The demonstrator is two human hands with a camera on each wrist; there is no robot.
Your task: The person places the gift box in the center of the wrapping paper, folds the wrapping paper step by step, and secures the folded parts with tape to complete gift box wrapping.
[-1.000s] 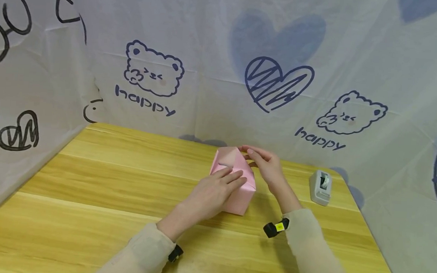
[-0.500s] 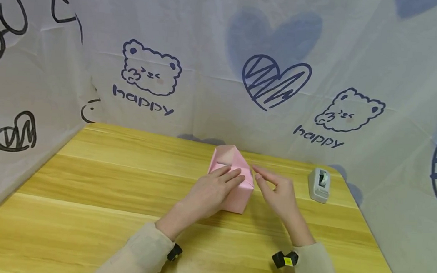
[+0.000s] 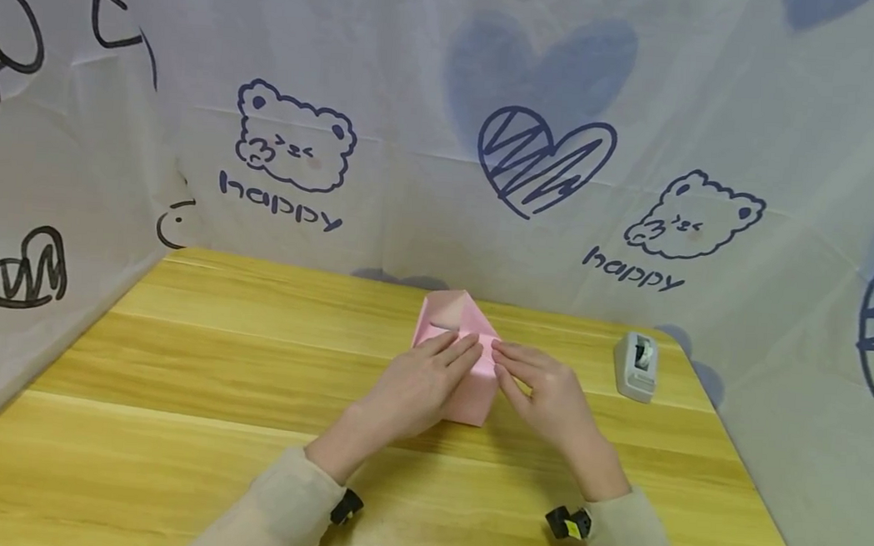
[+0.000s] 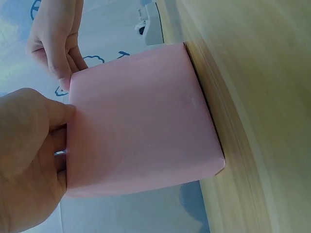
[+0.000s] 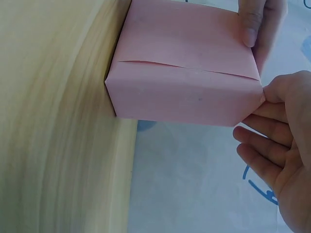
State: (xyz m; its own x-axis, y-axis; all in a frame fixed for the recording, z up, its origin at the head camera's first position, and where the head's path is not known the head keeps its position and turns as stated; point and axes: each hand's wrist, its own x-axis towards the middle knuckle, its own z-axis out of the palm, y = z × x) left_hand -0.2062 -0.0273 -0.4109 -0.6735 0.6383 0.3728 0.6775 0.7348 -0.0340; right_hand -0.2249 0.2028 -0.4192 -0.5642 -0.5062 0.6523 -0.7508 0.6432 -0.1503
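A box wrapped in pink paper stands on the wooden table, its far end raised in a folded paper flap. Across its top lies my left hand, fingers straight and pressing down, the thumb at the near upper edge in the left wrist view. At the right side, my right hand pinches the paper along the top edge between thumb and fingers. In the right wrist view, a long slit-like seam runs along the box's side, and the right hand's other fingers are loosely bent below the corner. My left palm hides part of the top.
A grey tape dispenser stands near the table's far right corner. Beyond the far edge of the table hangs a white cloth with blue drawings. A black band with a camera sits at each wrist.
My right hand has come from the box's far right corner back toward me, off the paper, then in again to its right top edge. The left hand has stayed on top.
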